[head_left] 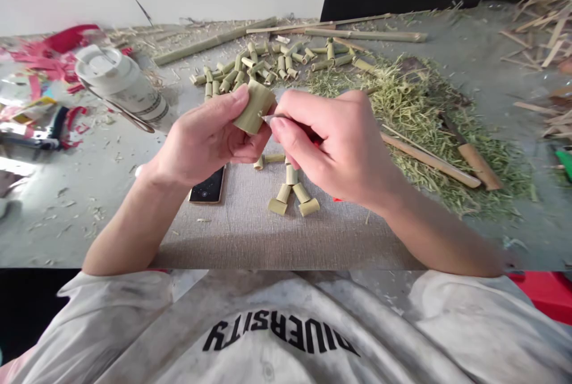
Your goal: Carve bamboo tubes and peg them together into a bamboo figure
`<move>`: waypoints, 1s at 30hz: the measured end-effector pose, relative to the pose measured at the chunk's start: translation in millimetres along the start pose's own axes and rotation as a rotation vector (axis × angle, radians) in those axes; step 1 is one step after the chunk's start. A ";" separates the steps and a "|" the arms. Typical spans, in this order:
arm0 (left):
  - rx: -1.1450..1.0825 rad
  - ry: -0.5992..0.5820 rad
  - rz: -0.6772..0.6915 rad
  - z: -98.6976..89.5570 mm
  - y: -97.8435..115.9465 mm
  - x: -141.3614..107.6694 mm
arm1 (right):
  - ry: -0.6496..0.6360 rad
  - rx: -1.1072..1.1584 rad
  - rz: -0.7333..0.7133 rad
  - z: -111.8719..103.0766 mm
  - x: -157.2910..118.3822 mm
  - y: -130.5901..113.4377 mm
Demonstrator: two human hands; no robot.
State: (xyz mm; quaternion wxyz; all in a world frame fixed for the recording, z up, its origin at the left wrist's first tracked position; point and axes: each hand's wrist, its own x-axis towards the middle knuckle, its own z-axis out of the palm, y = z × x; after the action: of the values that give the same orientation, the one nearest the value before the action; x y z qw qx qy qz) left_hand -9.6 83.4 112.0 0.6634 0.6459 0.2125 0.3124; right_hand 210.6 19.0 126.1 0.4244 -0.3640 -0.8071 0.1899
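Observation:
A short, wide bamboo piece (254, 107) is held up above the mat, with my left hand (203, 136) closed round its left side and underside. My right hand (328, 139) is closed on a thin pointed tool (268, 118), whose light tip meets the right side of the bamboo piece. Most of the tool is hidden inside my fingers. Below the hands, small bamboo tubes (292, 174) lie on the grey mat (268, 241) in a branching figure, its upper part partly covered by my right hand.
Several cut bamboo tubes (281, 67) lie behind my hands. A white lidded cup (120, 83) and a phone (208, 187) are on the left. Shavings (402, 98) and a wooden-handled knife (480, 166) lie on the right. Long bamboo sticks (366, 34) stretch across the back.

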 end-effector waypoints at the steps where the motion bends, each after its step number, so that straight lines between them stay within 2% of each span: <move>1: -0.015 0.004 0.012 1.1 0.0 -0.5 | 0.015 -0.015 -0.007 0.4 -0.1 0.2; 5: -0.034 -0.016 0.058 2.2 -1.7 -0.4 | 0.000 -0.103 0.033 -0.2 0.7 -1.3; 11: 0.017 -0.009 0.062 1.4 -3.7 2.5 | 0.002 -0.207 0.011 -1.2 2.0 -1.1; 16: 0.066 -0.016 0.114 3.6 -2.2 2.7 | -0.009 -0.405 -0.002 -0.4 -0.7 -1.4; 20: 0.149 0.091 0.089 3.6 -5.1 -1.1 | -0.047 -0.650 0.013 -0.3 -2.1 -3.8; 22: 0.189 0.132 0.085 4.1 -7.9 -2.1 | -0.078 -0.704 0.023 -0.4 -1.3 -4.0; 25: 0.193 0.141 0.176 7.9 -12.4 -1.7 | -0.069 -0.610 0.035 0.3 1.1 -2.3; 30: 0.286 0.237 0.302 14.6 -19.1 -3.1 | -0.051 -0.228 0.150 3.0 4.0 -1.8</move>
State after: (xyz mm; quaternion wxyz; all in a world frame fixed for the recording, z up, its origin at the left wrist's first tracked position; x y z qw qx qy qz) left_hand 0.8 71.3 93.8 0.4815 0.7164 0.2322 0.4484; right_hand 205.9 20.8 127.7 0.3442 -0.4644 -0.8044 0.1372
